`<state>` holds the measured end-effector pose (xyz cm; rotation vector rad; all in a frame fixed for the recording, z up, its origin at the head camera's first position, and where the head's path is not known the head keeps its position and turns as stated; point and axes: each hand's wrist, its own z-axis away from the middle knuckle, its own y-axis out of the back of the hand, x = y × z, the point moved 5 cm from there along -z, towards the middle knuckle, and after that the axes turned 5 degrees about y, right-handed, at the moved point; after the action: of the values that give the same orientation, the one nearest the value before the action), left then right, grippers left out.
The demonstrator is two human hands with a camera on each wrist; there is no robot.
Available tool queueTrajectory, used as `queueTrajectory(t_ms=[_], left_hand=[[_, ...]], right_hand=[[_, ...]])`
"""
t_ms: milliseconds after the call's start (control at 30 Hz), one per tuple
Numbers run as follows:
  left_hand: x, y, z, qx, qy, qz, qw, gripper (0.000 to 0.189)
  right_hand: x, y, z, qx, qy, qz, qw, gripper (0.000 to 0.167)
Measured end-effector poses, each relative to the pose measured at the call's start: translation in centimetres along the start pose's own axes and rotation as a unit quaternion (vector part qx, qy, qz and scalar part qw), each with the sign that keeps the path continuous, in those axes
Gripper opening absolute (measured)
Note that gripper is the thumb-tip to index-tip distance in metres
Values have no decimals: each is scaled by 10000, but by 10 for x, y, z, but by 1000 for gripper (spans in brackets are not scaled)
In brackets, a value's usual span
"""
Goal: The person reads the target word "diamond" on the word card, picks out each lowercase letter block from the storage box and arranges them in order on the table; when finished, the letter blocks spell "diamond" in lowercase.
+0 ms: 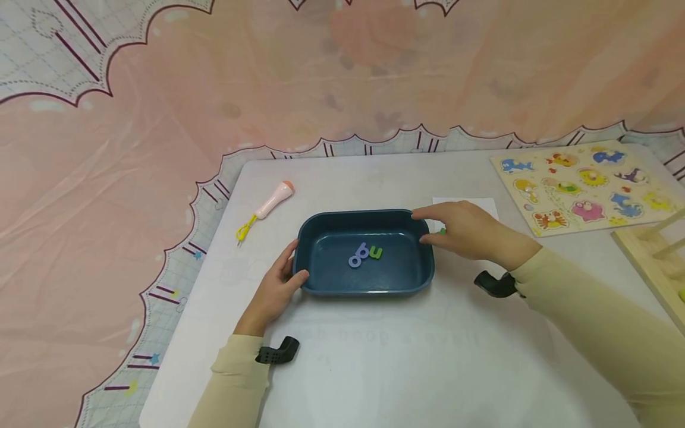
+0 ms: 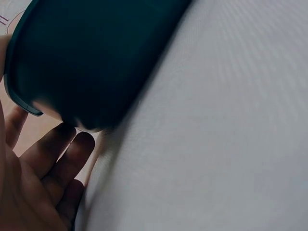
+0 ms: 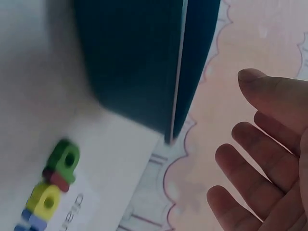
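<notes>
A dark teal basin (image 1: 364, 289) stands on the table, with two purple letters (image 1: 358, 254) and a green letter (image 1: 376, 253) lying inside. My left hand (image 1: 273, 291) holds its left end, thumb at the rim and fingers along the outer wall; the left wrist view shows those fingers (image 2: 62, 156) against the basin's dark side (image 2: 101, 57). Over the basin's right end hovers my right hand (image 1: 468, 235), thumb and fingers spread. In the right wrist view this hand (image 3: 269, 163) is apart from the basin (image 3: 130, 62) and holds nothing.
Partly behind my right hand lies a white card (image 1: 476, 205). Several colourful letters (image 3: 48, 192) lie beside it in the right wrist view. A pink pen-like toy (image 1: 275, 199) lies at left. An animal puzzle board (image 1: 588, 184) and a wooden rack (image 1: 650, 261) are at right.
</notes>
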<state>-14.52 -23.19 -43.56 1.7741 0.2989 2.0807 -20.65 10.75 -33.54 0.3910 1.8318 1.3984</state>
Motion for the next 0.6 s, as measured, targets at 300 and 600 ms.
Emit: queueTrajectory(t_ms=[300,600], left_hand=[[-5,0,-1,0,-8,54,10000,70],[-4,0,0,43,22,21,10000,70]], right_hand=[[-24,-27,-25,-224,541,-88,9982,47],[-40,-53,-42,-526,749,-138,9957,42]])
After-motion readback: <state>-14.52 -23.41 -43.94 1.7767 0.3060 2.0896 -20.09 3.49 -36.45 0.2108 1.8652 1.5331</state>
